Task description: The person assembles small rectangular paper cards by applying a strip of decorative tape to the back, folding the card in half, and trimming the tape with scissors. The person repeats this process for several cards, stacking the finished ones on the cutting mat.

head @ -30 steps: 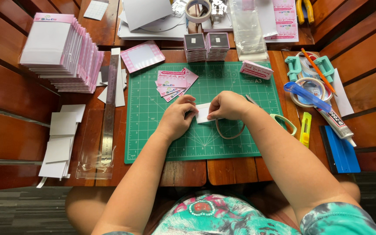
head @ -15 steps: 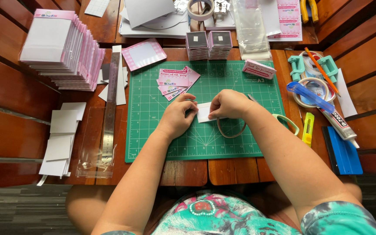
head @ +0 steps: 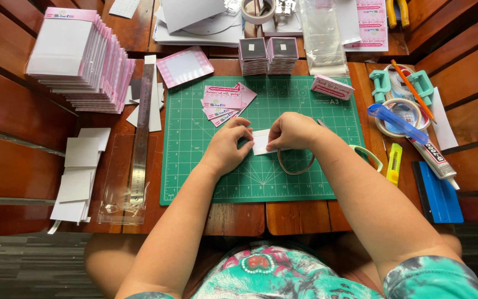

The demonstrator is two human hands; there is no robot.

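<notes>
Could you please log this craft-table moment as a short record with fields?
Surface: green cutting mat on a wooden table
Left hand: pinches the left edge of a small white card
Right hand: presses the card's right side
Under the right wrist: tape roll, lying flat on the mat
Above the hands: fanned pink cards
Left of mat: steel ruler, white card pile
Right of mat: yellow utility knife, glue tube, blue squeegee

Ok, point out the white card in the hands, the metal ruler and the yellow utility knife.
white card [head: 261, 142], head view, bare middle between the hands.
metal ruler [head: 141, 133], head view, mid-length of the blade.
yellow utility knife [head: 394, 163], head view, middle of its body.
</notes>
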